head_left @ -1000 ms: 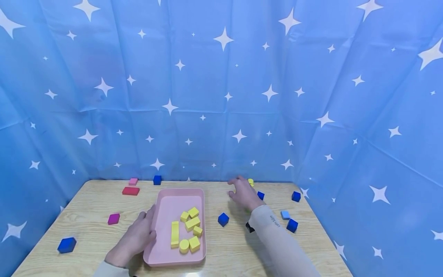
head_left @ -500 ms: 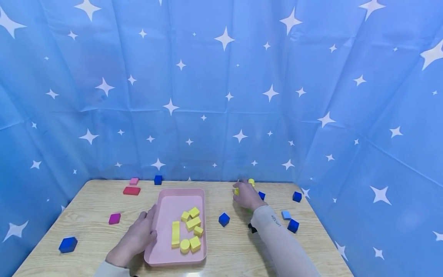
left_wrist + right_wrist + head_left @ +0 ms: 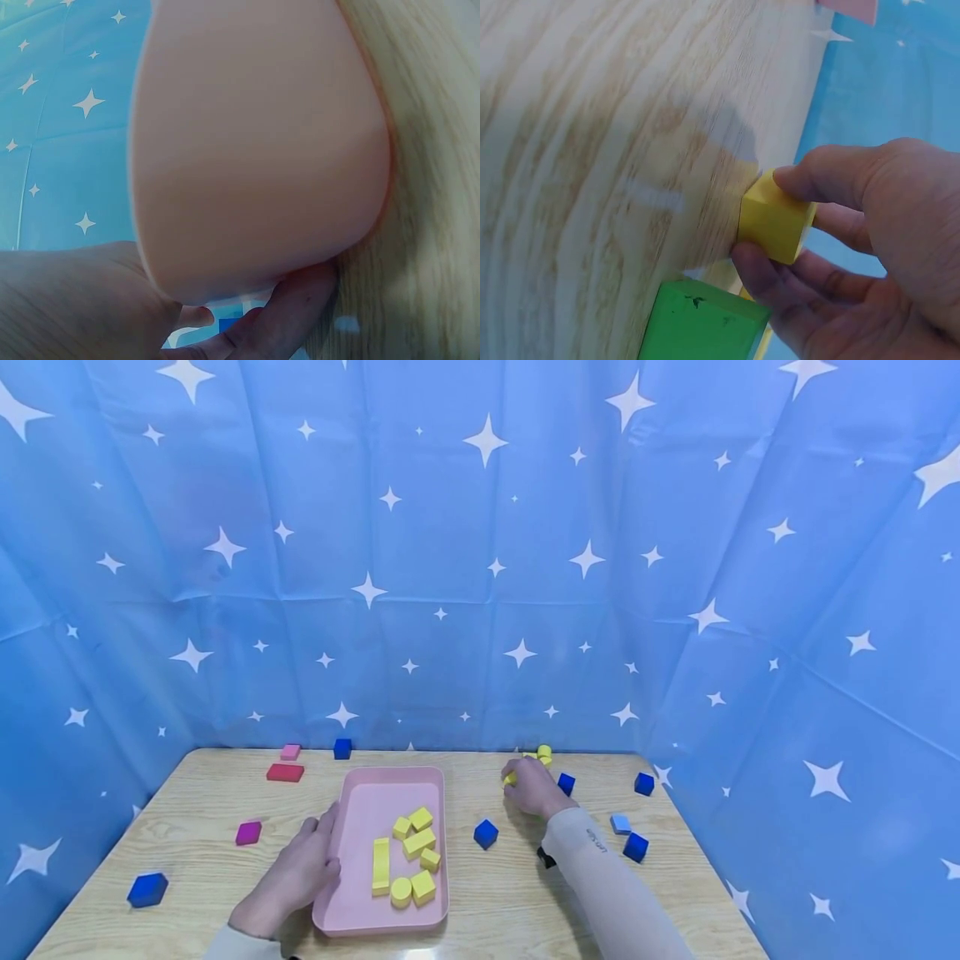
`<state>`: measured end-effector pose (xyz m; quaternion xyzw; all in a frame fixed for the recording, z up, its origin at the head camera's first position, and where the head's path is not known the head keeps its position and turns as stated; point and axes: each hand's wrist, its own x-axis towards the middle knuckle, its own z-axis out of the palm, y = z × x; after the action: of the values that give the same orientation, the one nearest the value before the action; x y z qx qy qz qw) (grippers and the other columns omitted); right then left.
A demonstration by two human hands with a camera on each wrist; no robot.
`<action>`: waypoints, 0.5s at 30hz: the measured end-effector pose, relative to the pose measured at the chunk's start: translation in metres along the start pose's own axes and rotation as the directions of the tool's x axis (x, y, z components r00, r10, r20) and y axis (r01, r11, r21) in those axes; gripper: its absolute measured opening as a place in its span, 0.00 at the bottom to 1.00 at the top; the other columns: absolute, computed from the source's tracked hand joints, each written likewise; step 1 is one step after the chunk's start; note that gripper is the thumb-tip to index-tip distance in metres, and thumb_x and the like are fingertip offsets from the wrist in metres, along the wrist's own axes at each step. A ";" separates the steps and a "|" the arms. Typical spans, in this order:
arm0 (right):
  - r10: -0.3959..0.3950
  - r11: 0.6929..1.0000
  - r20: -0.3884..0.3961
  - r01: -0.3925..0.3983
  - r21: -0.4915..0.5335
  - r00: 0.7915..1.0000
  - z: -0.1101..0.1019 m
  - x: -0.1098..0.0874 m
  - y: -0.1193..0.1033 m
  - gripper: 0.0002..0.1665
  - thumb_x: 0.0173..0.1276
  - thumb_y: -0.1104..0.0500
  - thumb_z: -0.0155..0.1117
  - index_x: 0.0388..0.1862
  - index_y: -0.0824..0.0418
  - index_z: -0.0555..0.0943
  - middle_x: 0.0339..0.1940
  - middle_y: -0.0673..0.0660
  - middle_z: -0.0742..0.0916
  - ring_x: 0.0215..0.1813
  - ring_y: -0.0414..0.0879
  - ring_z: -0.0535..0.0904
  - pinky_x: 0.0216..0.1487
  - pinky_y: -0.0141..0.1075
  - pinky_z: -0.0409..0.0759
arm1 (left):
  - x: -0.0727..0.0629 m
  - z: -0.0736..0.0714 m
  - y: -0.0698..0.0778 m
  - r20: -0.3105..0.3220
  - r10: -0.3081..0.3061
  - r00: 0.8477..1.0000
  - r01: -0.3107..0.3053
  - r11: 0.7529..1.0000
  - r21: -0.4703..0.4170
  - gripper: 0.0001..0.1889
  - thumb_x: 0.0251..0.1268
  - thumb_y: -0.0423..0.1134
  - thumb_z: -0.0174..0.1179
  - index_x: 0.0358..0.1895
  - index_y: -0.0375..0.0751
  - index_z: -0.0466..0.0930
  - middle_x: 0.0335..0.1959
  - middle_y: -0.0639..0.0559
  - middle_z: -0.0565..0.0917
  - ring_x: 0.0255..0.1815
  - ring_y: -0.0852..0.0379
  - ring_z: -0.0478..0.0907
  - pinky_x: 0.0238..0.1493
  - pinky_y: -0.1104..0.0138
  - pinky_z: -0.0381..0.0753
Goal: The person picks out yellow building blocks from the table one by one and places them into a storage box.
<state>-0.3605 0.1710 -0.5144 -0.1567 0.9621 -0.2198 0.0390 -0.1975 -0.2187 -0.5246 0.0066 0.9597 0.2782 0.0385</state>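
Observation:
My right hand (image 3: 536,787) is at the back right of the table, pinching a yellow block (image 3: 772,225) between thumb and fingertips close over the wood. Right beside those fingers lies a green block (image 3: 705,322), mostly covered by the hand in the head view. More yellow blocks (image 3: 544,752) stand just behind. My left hand (image 3: 296,868) holds the left wall of a pink tray (image 3: 352,918), thumb at the rim and fingers along the outside. Several yellow blocks (image 3: 418,843) lie in the tray's right and front part.
Blue blocks lie around: one (image 3: 486,833) right of the tray, one (image 3: 566,784) by the right wrist, one (image 3: 147,890) at the front left. Magenta (image 3: 248,833) and red (image 3: 285,772) blocks are left of the tray. A starred blue curtain (image 3: 480,677) borders the table's back.
My right hand has moved slightly, its fingers coming down and closing on a yellow block. The left hand and the tray stay in place.

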 end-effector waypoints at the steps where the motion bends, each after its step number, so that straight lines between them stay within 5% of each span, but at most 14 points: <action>1: -0.002 1.000 0.000 0.002 0.004 1.000 0.000 0.000 -0.001 0.16 0.81 0.67 0.73 0.65 0.66 0.92 0.69 0.64 0.92 0.70 0.60 0.86 0.63 0.52 0.90 | 0.000 0.000 0.000 0.000 0.001 1.000 -0.001 1.000 0.000 0.48 0.74 0.27 0.69 0.92 0.22 0.55 0.73 0.19 0.77 0.54 0.42 0.87 0.69 0.35 0.92; 15: -0.038 0.999 -0.011 0.038 0.005 0.999 0.007 0.002 0.001 0.23 0.80 0.67 0.75 0.70 0.69 0.86 0.64 0.66 0.91 0.58 0.53 0.87 0.59 0.49 0.90 | 0.000 0.000 0.002 0.006 -0.020 1.000 0.020 1.000 -0.002 0.48 0.75 0.27 0.69 0.93 0.23 0.55 0.72 0.21 0.78 0.52 0.44 0.86 0.67 0.37 0.95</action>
<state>-0.3621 0.1684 -0.5216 -0.1738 0.9586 -0.2237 0.0301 -0.1971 -0.2170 -0.5233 -0.0023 0.9593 0.2789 0.0444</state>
